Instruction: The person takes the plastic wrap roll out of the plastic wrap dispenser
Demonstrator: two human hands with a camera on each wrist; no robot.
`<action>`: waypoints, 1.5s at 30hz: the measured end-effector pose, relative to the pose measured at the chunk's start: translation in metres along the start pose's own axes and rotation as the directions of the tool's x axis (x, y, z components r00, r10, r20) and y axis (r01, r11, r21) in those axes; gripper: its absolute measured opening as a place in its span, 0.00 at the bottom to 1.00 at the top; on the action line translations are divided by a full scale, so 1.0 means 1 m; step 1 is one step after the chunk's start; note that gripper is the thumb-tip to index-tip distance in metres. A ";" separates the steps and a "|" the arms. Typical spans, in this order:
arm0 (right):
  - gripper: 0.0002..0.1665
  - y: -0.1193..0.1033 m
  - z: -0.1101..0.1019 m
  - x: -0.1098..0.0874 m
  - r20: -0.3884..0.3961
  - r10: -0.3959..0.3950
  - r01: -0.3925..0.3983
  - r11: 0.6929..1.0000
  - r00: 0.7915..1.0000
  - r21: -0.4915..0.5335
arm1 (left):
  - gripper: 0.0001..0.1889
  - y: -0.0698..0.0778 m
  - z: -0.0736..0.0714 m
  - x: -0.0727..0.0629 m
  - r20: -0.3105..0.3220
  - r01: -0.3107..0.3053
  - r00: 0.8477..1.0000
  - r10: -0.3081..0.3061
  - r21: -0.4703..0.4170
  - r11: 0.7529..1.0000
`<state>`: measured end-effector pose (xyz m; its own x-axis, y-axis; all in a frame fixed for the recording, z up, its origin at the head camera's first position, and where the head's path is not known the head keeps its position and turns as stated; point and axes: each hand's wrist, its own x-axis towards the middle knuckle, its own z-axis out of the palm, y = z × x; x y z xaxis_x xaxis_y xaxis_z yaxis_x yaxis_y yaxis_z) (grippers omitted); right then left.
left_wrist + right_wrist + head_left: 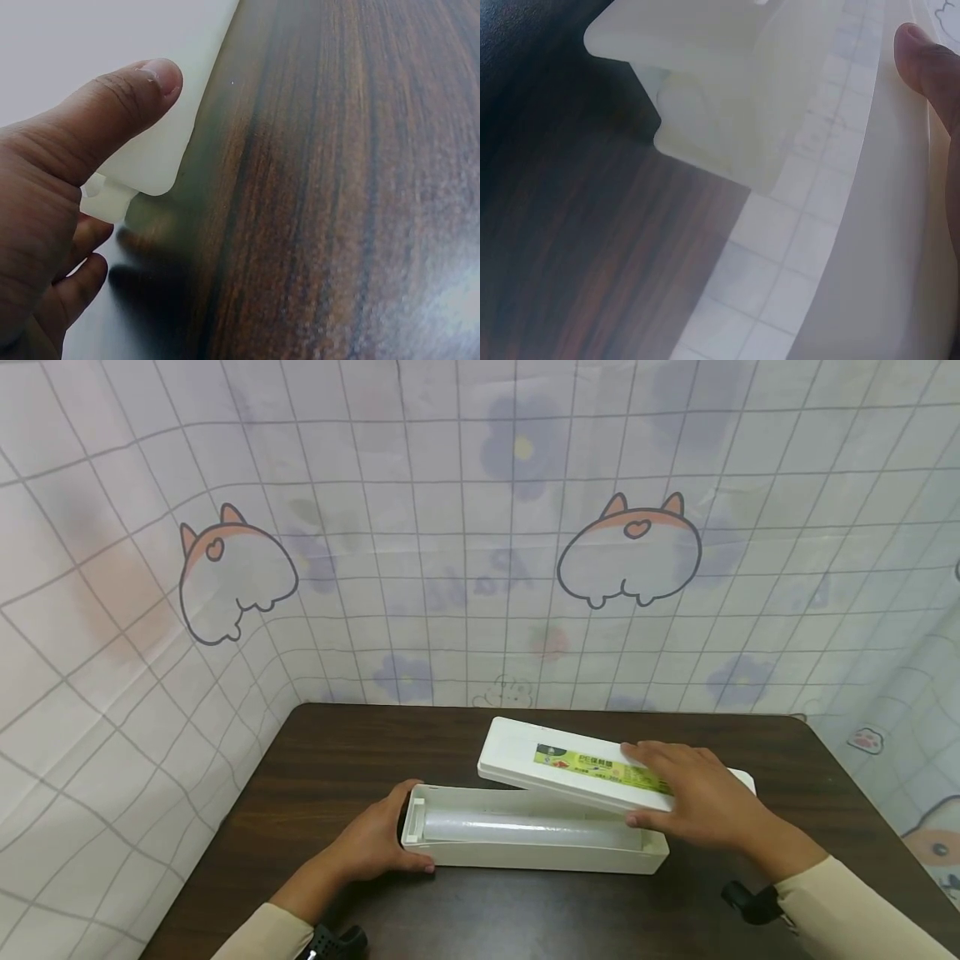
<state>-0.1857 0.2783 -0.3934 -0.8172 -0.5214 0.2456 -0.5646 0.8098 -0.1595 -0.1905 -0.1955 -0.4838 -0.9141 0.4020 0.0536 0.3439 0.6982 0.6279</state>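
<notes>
A long off-white plastic box (540, 858) lies on the table with its top off, a clear shiny roll of cling film (517, 829) lengthwise inside. My left hand (375, 839) grips the box's left end; in the left wrist view, the thumb (124, 109) lies along the box wall (161, 161). The white lid (517, 745), with a green and yellow label (592, 767), is held in my right hand (701, 797), thumb on the near edge and fingers over the top. It slants above the box's right half, overlapping its back in the head view.
The dark wood-grain table (360, 739) extends around the box. A white gridded curtain (450, 568) with cartoon prints hangs behind it and along both sides. Dark bands (750, 903) circle both wrists near the beige sleeves.
</notes>
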 end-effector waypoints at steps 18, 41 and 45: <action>0.56 0.010 -0.001 -0.010 -0.018 0.046 -0.046 0.999 0.999 -0.012 | 0.62 -0.001 0.000 0.000 0.006 0.009 1.000 -0.009 0.003 1.000; 0.56 0.028 -0.008 -0.026 -0.013 0.112 -0.112 0.993 0.994 -0.026 | 0.60 0.001 0.000 -0.001 0.007 -0.003 1.000 0.003 -0.002 1.000; 0.57 0.031 -0.009 -0.029 -0.020 0.120 -0.120 0.992 0.993 -0.023 | 0.61 0.001 0.000 -0.001 0.005 0.001 1.000 -0.001 0.006 1.000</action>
<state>-0.1788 0.3208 -0.3963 -0.8766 -0.4150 0.2436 -0.4594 0.8725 -0.1664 -0.1891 -0.1951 -0.4834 -0.9134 0.4042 0.0488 0.3442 0.7024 0.6230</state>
